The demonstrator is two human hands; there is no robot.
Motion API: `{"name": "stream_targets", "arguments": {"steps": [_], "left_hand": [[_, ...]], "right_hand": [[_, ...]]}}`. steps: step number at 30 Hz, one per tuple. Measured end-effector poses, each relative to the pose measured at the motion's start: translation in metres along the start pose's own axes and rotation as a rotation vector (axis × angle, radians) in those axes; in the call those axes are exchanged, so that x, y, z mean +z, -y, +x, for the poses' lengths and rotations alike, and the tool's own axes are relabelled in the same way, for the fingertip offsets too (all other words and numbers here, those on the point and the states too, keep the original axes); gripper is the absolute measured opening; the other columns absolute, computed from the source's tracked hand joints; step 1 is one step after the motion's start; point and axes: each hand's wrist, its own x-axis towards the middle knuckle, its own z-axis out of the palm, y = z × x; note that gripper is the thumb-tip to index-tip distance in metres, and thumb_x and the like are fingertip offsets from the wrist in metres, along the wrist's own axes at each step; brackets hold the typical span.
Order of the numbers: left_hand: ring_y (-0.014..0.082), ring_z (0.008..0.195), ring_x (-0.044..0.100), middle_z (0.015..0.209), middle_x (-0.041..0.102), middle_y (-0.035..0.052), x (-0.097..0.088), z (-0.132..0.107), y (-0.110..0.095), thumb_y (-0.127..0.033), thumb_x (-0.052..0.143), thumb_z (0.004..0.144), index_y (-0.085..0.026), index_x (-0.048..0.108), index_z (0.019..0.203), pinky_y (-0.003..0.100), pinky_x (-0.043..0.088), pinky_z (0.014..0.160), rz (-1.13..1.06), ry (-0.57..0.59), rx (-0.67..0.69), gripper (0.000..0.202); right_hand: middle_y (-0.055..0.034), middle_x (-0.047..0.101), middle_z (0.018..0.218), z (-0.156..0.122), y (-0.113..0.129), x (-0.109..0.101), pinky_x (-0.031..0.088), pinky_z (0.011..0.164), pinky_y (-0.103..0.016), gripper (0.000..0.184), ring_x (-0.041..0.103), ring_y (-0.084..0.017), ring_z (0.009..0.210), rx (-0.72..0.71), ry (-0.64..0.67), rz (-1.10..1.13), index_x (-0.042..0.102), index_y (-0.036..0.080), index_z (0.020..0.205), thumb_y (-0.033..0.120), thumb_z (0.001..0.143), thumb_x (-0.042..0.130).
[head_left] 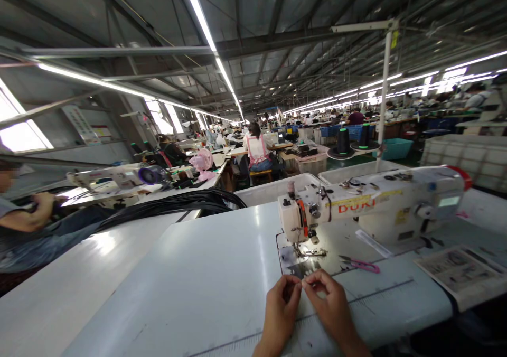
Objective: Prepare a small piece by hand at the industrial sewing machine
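My left hand [280,309] and my right hand [328,307] sit at the near edge of a white sewing table [190,278], their fingertips pinched together. Whatever lies between the fingertips is too small to tell. Just beyond them stands an industrial sewing machine [368,209] with a white body, its presser foot [309,252] close ahead of my fingers. Pink-handled scissors [359,264] lie to the right of the foot. A printed paper sheet [459,272] lies at the table's right edge.
A seated co-worker's arm [31,214] shows at the far left. A bundle of black strips [170,206] lies behind the table. White plastic bins [277,188] and thread cones [343,141] stand beyond the machine. Rows of sewing stations and workers extend behind.
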Motion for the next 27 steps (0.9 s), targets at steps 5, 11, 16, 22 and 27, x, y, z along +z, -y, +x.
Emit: {"name": "stream_targets", "arguments": {"steps": [5,11,16,22,27], "left_hand": [[0.0172,0.074,0.054,0.077,0.059,0.0026,0.001,-0.001,0.0,-0.046,0.056,0.085,-0.017,0.056,0.087,0.027,0.041,0.068,-0.053,-0.03,0.015,0.029],[0.0165,0.07,0.058,0.073,0.062,0.0025,0.002,-0.004,-0.003,-0.045,0.056,0.088,-0.017,0.058,0.088,0.028,0.046,0.069,-0.176,0.074,0.075,0.028],[0.016,0.07,0.061,0.073,0.065,0.0029,0.0,-0.005,-0.009,-0.044,0.065,0.082,-0.017,0.061,0.083,0.026,0.048,0.069,-0.235,0.043,0.068,0.028],[0.016,0.07,0.061,0.073,0.067,0.003,-0.002,-0.002,-0.008,-0.042,0.069,0.079,-0.016,0.064,0.08,0.025,0.048,0.068,-0.292,0.067,0.04,0.026],[0.0195,0.083,0.062,0.086,0.069,0.0068,-0.003,0.001,0.001,-0.046,0.066,0.08,-0.015,0.069,0.097,0.029,0.046,0.078,-0.194,0.113,0.05,0.035]], "right_hand": [[-0.0078,0.068,0.085,-0.006,-0.004,0.002,0.055,0.074,-0.031,0.034,0.064,-0.019,0.078,-0.018,0.022,0.02,0.066,0.017,0.09,0.05,0.084,0.059],[-0.0086,0.066,0.07,0.003,-0.001,0.0,0.051,0.054,-0.029,0.055,0.06,-0.017,0.059,0.204,0.134,0.353,0.067,0.01,0.101,0.058,0.074,0.067],[-0.0072,0.065,0.066,0.008,0.0,-0.006,0.047,0.056,-0.025,0.043,0.057,-0.014,0.058,0.181,0.235,0.284,0.07,0.011,0.087,0.053,0.078,0.065],[-0.0021,0.057,0.065,0.005,-0.005,-0.003,0.042,0.055,-0.023,0.044,0.052,-0.011,0.057,0.139,0.225,0.213,0.059,0.013,0.081,0.056,0.084,0.056],[0.0007,0.05,0.066,0.003,-0.009,0.004,0.042,0.056,-0.024,0.045,0.05,-0.011,0.059,0.079,0.119,0.142,0.052,0.015,0.087,0.059,0.089,0.045]]}}
